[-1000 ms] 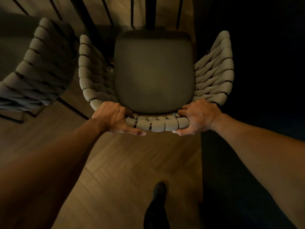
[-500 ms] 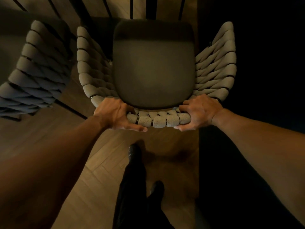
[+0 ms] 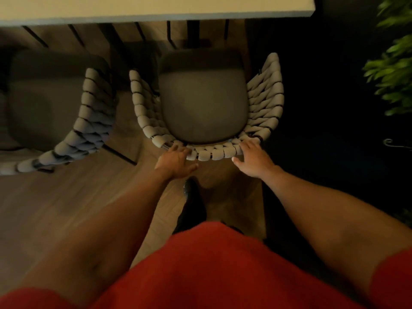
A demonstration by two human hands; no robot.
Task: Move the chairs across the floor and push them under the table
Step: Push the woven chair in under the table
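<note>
A chair [image 3: 204, 103] with a grey seat cushion and a thick woven-rope backrest stands in front of me, its front edge just short of the pale table [image 3: 156, 7] at the top. My left hand [image 3: 175, 162] lies with straight fingers against the back rim on the left. My right hand [image 3: 252, 158] rests flat on the rim at the right, fingers extended. Neither hand is wrapped round the ropes. A second chair [image 3: 58, 103] of the same kind stands to the left, partly under the table's edge.
Dark table legs [image 3: 191, 34] run down behind the chair. A green leafy plant [image 3: 392, 70] stands at the right edge beside a dark area of floor. My dark shoe [image 3: 191, 197] is on the wooden floor just behind the chair.
The chair has moved forward toward the table, whose top has come into view. Both hands have loosened from gripping the back rim to lying flat against it.
</note>
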